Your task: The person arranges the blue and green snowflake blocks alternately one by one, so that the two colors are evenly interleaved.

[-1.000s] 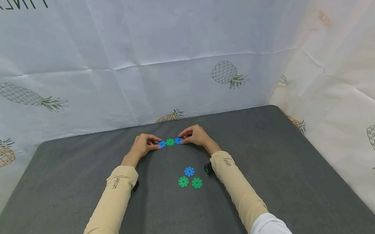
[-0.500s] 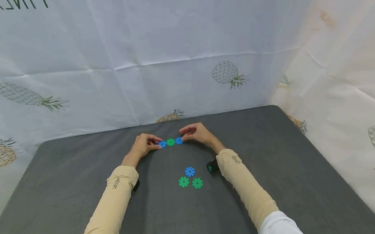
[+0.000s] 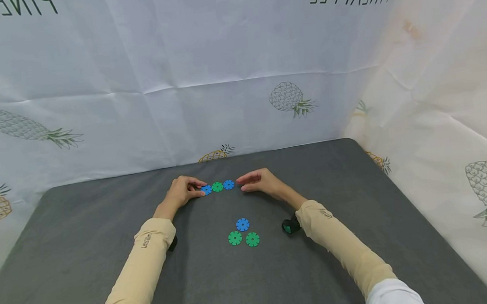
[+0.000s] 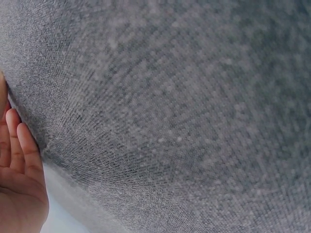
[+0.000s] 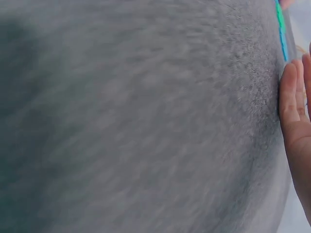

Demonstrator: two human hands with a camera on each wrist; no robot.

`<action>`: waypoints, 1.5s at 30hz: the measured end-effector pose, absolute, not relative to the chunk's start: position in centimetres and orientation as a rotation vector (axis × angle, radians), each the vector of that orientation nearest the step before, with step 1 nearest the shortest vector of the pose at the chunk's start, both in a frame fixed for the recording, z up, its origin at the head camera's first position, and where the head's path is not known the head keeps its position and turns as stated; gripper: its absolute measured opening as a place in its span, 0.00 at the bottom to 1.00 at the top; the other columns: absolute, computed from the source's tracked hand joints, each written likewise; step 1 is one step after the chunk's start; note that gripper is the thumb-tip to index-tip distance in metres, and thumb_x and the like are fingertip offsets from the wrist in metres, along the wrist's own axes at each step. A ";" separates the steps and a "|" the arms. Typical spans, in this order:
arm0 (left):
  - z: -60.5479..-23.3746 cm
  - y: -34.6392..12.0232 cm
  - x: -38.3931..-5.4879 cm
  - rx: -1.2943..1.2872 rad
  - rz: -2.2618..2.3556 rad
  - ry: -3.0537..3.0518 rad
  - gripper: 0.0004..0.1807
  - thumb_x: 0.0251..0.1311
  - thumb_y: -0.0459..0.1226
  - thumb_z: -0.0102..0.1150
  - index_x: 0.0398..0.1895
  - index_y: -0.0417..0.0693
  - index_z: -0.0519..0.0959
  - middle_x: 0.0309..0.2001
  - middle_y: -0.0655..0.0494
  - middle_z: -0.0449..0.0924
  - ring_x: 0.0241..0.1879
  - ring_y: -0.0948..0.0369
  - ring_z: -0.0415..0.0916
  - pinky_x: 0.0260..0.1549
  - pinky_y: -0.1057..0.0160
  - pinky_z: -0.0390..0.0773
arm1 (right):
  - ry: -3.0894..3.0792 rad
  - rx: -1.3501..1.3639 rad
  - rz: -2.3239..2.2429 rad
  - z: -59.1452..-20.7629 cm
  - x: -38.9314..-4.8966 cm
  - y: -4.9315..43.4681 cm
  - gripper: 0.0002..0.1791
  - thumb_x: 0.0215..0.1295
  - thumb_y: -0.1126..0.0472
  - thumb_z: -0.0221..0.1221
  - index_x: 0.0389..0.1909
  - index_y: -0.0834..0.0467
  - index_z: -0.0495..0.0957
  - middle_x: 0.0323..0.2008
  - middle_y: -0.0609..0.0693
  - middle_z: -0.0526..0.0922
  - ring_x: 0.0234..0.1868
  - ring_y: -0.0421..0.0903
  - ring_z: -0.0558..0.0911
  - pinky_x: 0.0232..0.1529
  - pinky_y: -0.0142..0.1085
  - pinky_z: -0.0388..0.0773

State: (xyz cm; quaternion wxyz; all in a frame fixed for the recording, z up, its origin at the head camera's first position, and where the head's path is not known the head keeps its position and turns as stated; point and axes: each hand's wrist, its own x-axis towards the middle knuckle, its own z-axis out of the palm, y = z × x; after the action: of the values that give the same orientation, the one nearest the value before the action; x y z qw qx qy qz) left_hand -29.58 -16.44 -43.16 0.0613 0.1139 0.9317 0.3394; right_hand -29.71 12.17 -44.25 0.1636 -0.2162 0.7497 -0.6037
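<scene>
Toward the back of the table, three notched plastic discs lie in a row: a blue disc (image 3: 206, 190) on the left, a green disc (image 3: 217, 187) in the middle and another blue disc (image 3: 229, 184) on the right. My left hand (image 3: 180, 191) pinches the left blue disc at its outer edge. Just right of the row, my right hand (image 3: 265, 182) is apart from the discs, its fingers extended and holding nothing. In the right wrist view a thin blue-green edge of the row (image 5: 281, 24) shows beyond the fingertips. The left wrist view shows only part of that hand.
Nearer the front lie three loose discs, one blue (image 3: 243, 224) and two green, the left green one (image 3: 235, 238) beside the right green one (image 3: 252, 239). A dark grey cloth covers the table (image 3: 220, 284). A pineapple-print curtain (image 3: 216, 43) hangs behind.
My right hand has let go of the right blue disc and moved away to the right. My left hand keeps its pinch on the left blue disc. The view has shifted slightly.
</scene>
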 end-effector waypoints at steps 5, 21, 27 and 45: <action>-43.1 -16.5 -29.5 0.346 1.022 2.818 0.14 0.55 0.35 0.68 0.46 0.42 0.85 0.33 0.52 0.80 0.24 0.61 0.70 0.25 0.64 0.68 | 2.098 -0.637 -1.738 -44.3 -28.6 13.0 0.18 0.62 0.69 0.62 0.53 0.69 0.78 0.52 0.61 0.80 0.47 0.43 0.82 0.48 0.39 0.78; -42.8 -16.3 -29.4 0.319 1.030 2.812 0.15 0.56 0.35 0.68 0.47 0.43 0.85 0.33 0.52 0.79 0.25 0.60 0.70 0.25 0.63 0.67 | 1.950 -0.600 -1.729 -43.7 -24.6 15.3 0.18 0.63 0.67 0.62 0.53 0.70 0.77 0.53 0.66 0.78 0.49 0.47 0.82 0.50 0.43 0.77; -42.7 -16.2 -29.3 0.311 1.013 2.820 0.15 0.57 0.36 0.67 0.48 0.44 0.85 0.32 0.52 0.79 0.26 0.59 0.71 0.27 0.62 0.66 | 1.930 -0.575 -1.726 -43.5 -23.3 15.6 0.18 0.64 0.66 0.61 0.53 0.69 0.78 0.54 0.66 0.78 0.52 0.54 0.80 0.50 0.43 0.77; -42.8 -16.5 -29.2 0.338 0.997 2.824 0.15 0.57 0.35 0.67 0.48 0.42 0.84 0.32 0.52 0.79 0.25 0.59 0.70 0.25 0.63 0.66 | 1.884 -0.734 -1.611 -44.0 -19.6 16.3 0.21 0.60 0.67 0.64 0.54 0.70 0.77 0.53 0.65 0.79 0.53 0.54 0.80 0.49 0.37 0.77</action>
State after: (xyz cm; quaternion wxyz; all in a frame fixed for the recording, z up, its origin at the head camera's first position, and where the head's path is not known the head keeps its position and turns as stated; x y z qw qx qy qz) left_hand -29.23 -16.49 -42.78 0.0639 0.1120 0.9350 0.3303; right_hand -19.64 16.25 -43.97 0.2748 -0.2729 0.7008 -0.5991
